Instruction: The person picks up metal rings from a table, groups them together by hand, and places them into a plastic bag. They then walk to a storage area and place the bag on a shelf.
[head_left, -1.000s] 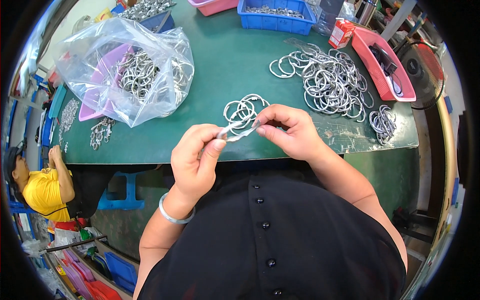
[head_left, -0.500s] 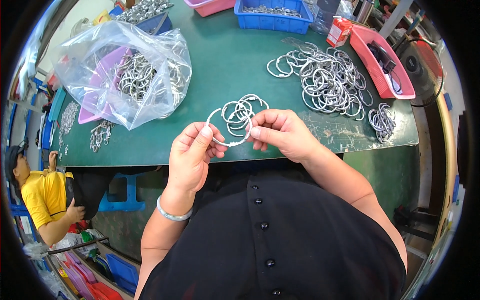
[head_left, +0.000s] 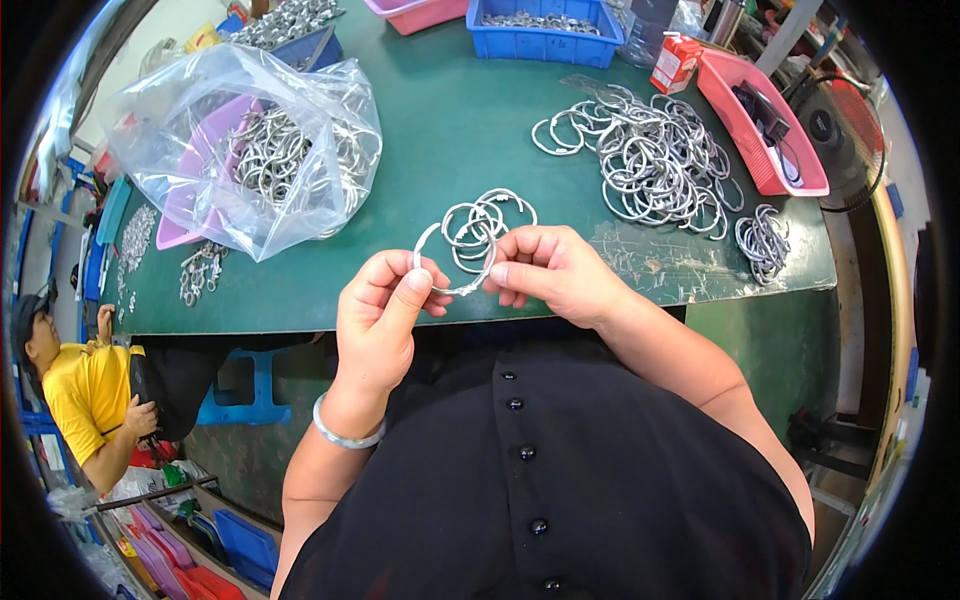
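Note:
Between my two hands, above the near edge of the green table, is a silvery metal ring [head_left: 464, 291] with a gap at its upper side and a small joint at the bottom. My left hand [head_left: 385, 310] pinches its left side between thumb and fingers. On its right side, my right hand [head_left: 552, 272] pinches it with thumb and forefinger. Just beyond lie several loose metal rings [head_left: 513, 194] overlapping on the table. A large pile of similar rings [head_left: 655, 150] is to the right, and a smaller heap of rings [head_left: 763, 245] sits nearer the right edge.
A clear plastic bag [head_left: 270, 225] over a pink basket of metal parts stands on the left. Small metal pieces [head_left: 137, 235] lie beside it. At the back are a blue bin [head_left: 545, 45], a red carton [head_left: 676, 63] and a pink basket [head_left: 800, 180]. A person in yellow [head_left: 85, 395] sits left.
The ring in my hands has tilted slightly, and my right fingers have shifted a little left and down along it. The other person's lower hand has moved slightly.

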